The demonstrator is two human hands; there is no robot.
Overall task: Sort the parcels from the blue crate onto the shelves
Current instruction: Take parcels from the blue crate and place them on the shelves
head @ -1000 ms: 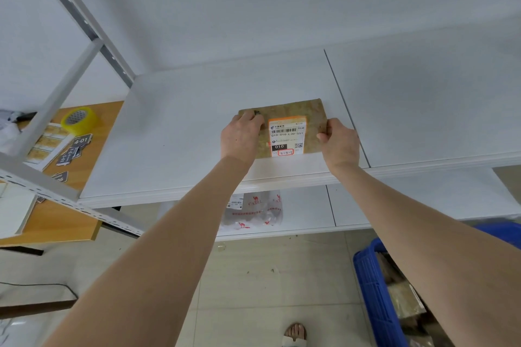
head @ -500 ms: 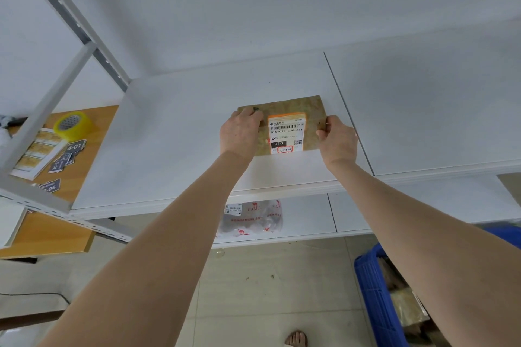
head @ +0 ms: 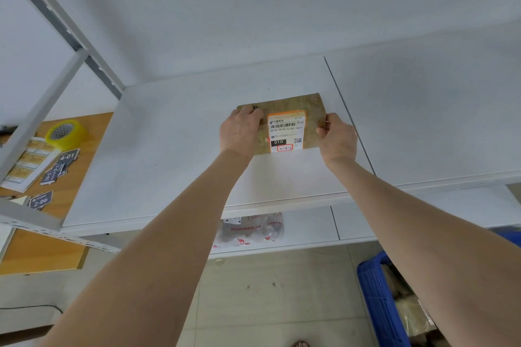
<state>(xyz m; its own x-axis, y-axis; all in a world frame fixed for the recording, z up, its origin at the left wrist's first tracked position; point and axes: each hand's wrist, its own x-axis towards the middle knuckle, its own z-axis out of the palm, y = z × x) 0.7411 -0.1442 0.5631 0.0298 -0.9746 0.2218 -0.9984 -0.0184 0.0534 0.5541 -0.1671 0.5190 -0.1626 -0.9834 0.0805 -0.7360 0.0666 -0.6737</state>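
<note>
Parcel storeroom: white metal shelves (head: pixel 174 149), a labelled parcel (head: pixel 290 104), numbered shelf tags (head: pixel 67 155).

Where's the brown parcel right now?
Head view, centre: the brown parcel lies on the upper shelf between the left hand and right hand, left of the seam.

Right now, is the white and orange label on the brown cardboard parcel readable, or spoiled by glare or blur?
Head view: white and orange label on the brown cardboard parcel sharp, 010 and red-boxed 3-3-3 legible; head view, a washed-out bright patch on the white shelf board below it; head view, wide-angle distortion slants the grey metal upright.
</note>
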